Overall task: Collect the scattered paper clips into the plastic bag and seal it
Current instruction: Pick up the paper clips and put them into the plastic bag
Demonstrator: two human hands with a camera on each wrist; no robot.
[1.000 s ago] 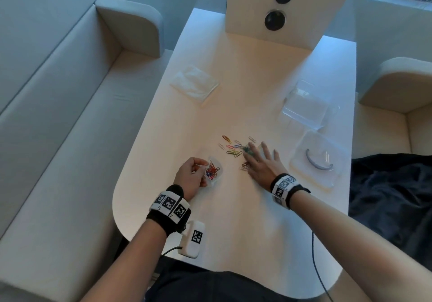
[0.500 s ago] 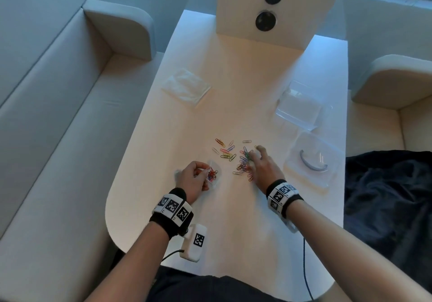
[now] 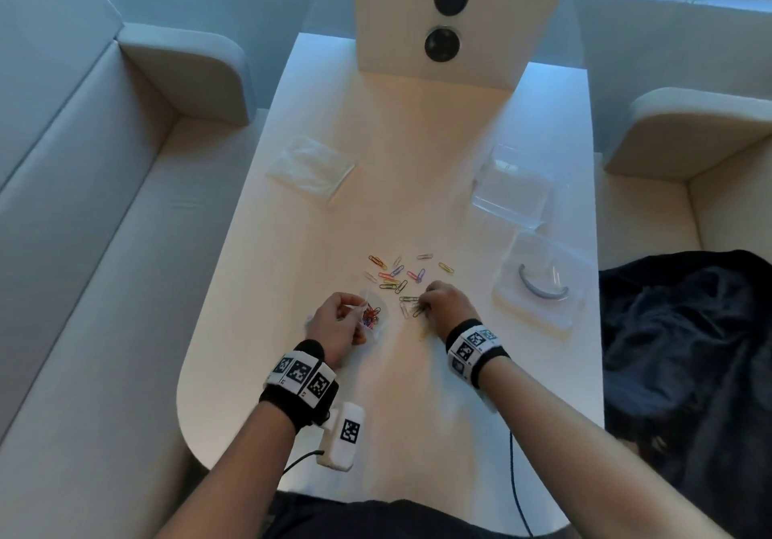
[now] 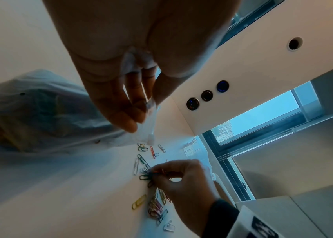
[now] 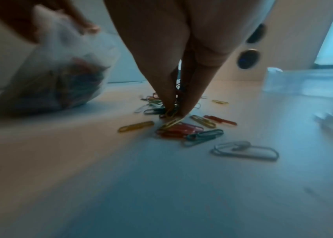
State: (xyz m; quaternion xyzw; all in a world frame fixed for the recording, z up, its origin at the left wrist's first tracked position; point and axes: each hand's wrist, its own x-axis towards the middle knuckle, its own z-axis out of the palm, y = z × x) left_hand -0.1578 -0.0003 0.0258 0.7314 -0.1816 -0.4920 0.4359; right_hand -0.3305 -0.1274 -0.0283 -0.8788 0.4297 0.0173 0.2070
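A small clear plastic bag (image 3: 373, 316) with several coloured clips inside rests on the white table (image 3: 376, 413); my left hand (image 3: 340, 321) pinches its top edge (image 4: 148, 127). In the right wrist view the bag (image 5: 59, 77) bulges at the left. Coloured paper clips (image 3: 397, 273) lie scattered just beyond both hands. My right hand (image 3: 443, 300) has its fingertips (image 5: 169, 107) bunched down on a cluster of clips (image 5: 167, 112), pinching several. More loose clips (image 5: 184, 130) lie beside it, a white one (image 5: 245, 150) nearest the camera.
A folded clear bag (image 3: 311, 169) lies at the far left of the table. Two clear plastic trays (image 3: 511, 187) (image 3: 539, 279) sit at the right, one with a grey curved piece. A white tagged device (image 3: 344, 434) sits near the front edge. Sofas flank the table.
My right hand went from flat and spread over the clips to fingers gathered and pinching a bunch, drawing them nearer. The left hand kept holding the bag.
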